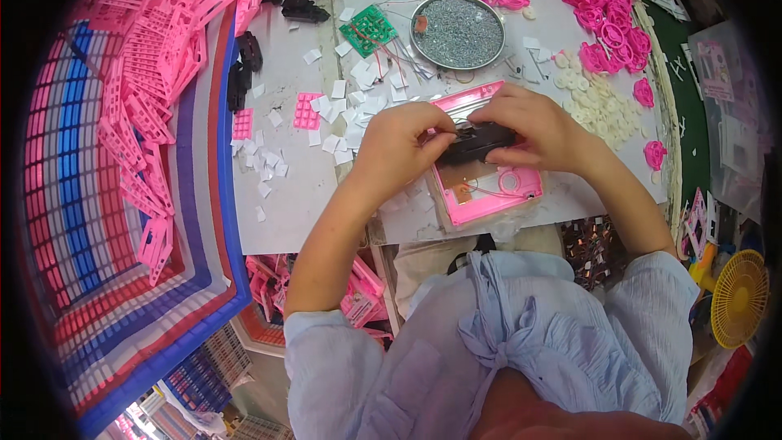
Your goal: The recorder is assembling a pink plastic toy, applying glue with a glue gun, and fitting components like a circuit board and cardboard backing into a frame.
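A pink plastic housing (468,210) lies in front of me on the work table, tilted a little, with a thin wire and a round ring moulded inside it. Over its middle is a black plastic part (472,145). My right hand (542,126) is closed on this part, fingers over its far side and thumb at its near edge. At the part's left end my left hand (410,143) pinches with thumb and forefinger; what lies between those fingertips is too small to make out. Both hands partly cover the housing.
Beyond the hands stands a round tin (458,31) of small metal screws, beside a green circuit board (368,31) with wires. White squares (371,73) lie scattered leftward. Pink round parts (599,0) and cream discs (603,106) are heaped right. Left, a striped bin (199,220) holds pink frames.
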